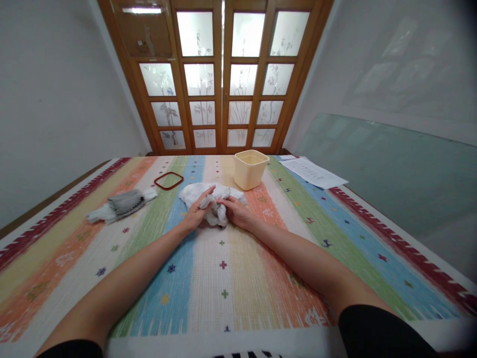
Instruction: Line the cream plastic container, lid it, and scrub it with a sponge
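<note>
A crumpled white cloth (pixel 196 190) lies in the middle of the striped tablecloth, with one part bunched up toward me. My left hand (pixel 198 211) grips the left side of that bunched part, its index finger stretched along the fabric. From the other side, my right hand (pixel 238 212) pinches the cloth, fingertips pointing left. The two hands are a short way apart, and folds of cloth hide some of the fingers. Just behind my right hand stands a cream plastic bin (pixel 250 171), upright.
Left of the cloth lies a flat red-brown ring (pixel 169 181) shaped like a rounded square. Nearer the left edge is a grey and white fabric bundle (pixel 124 204). Printed paper sheets (pixel 313 172) lie at the back right. A glass panel (pixel 387 174) leans along the right wall.
</note>
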A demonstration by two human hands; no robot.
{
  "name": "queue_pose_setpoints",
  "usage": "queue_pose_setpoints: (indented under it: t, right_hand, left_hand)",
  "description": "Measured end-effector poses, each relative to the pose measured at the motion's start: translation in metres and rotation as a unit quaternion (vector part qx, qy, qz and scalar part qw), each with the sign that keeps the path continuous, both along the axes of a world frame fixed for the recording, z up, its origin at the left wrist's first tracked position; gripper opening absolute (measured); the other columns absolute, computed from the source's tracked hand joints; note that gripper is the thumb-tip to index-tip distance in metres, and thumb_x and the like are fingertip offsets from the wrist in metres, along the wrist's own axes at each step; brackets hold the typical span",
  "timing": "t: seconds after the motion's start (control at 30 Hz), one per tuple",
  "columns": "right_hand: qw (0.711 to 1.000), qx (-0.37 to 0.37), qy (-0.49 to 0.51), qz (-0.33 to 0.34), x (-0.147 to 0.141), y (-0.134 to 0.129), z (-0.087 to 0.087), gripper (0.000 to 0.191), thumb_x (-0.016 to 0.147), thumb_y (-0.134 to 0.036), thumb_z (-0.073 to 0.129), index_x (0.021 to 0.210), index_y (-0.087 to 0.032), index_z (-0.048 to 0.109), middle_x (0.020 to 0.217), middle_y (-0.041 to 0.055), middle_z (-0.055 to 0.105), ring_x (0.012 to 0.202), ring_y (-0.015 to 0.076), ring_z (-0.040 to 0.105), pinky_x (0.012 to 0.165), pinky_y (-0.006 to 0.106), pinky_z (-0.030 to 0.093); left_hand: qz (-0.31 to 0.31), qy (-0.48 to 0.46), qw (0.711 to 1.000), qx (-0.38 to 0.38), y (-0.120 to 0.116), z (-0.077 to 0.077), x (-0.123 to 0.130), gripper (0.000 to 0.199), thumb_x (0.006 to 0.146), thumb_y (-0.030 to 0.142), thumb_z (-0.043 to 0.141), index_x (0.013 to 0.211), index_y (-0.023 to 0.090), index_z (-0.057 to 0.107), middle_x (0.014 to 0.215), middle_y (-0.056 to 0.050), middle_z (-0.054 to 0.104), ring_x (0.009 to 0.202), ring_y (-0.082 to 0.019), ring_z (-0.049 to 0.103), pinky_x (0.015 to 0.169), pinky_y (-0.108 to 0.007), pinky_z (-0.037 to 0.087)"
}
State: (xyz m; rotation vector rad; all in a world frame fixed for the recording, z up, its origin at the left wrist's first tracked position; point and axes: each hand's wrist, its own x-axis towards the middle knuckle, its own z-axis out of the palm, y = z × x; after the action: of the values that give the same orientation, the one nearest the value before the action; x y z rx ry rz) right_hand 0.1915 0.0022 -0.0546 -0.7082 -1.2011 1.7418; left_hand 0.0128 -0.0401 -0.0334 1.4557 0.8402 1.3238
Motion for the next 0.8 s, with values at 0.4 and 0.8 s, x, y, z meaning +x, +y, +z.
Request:
queue_pose_setpoints:
  t: [0.4, 0.8]
  right_hand:
    - [0.942, 0.078, -0.154, -0.289, 0.047, 0.067, -0.020, 0.047, 0.081, -0.071, 0.060, 0.075, -0.026, 0.048, 0.062, -0.0045, 0.051, 0.057, 0.0159, 0.048, 0.059, 0.030, 0.037]
    - [0.944, 0.075, -0.156, -0.280, 0.043, 0.057, -0.020, 0.035, 0.087, -0.058, 0.057, 0.079, -0.024, 0.054, 0.062, -0.0021, 0.056, 0.057, 0.0171, 0.052, 0.057, 0.029, 0.040]
  left_hand:
    - [0.120, 0.014, 0.993, -0.008, 0.024, -0.004, -0.025, 0.037, 0.097, 0.053, 0.062, 0.097, 0.020, 0.078, 0.074, -0.001, 0.054, 0.081, -0.020, 0.052, 0.086, -0.029, 0.043]
    - [0.154, 0.265, 0.943, 0.132, 0.030, -0.017, -0.039, 0.036, 0.094, 0.045, 0.063, 0.117, 0.018, 0.065, 0.121, -0.010, 0.068, 0.114, -0.028, 0.062, 0.106, -0.042, 0.046]
